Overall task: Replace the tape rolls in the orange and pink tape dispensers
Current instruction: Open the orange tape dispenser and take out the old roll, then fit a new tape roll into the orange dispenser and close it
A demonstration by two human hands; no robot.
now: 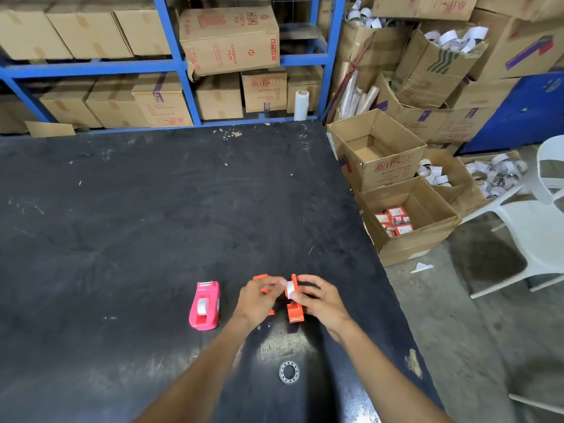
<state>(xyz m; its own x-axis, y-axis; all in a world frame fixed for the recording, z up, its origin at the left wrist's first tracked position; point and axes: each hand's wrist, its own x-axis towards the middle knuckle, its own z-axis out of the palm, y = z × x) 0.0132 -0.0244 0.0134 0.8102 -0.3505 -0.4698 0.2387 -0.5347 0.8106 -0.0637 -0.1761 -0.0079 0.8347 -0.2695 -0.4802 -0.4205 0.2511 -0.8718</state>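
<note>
The orange tape dispenser lies split in two halves on the black table. My right hand grips one orange half with a white tape roll seated in it. My left hand covers the other orange half, its fingertips touching the white roll. The pink tape dispenser stands closed to the left of my hands, a white roll showing in its window. A spent clear tape core lies on the table nearer to me.
The black table ends at its right edge beside open cardboard boxes, one holding small red boxed tape rolls. A white plastic chair stands at the right. Blue shelving with cartons runs behind the table.
</note>
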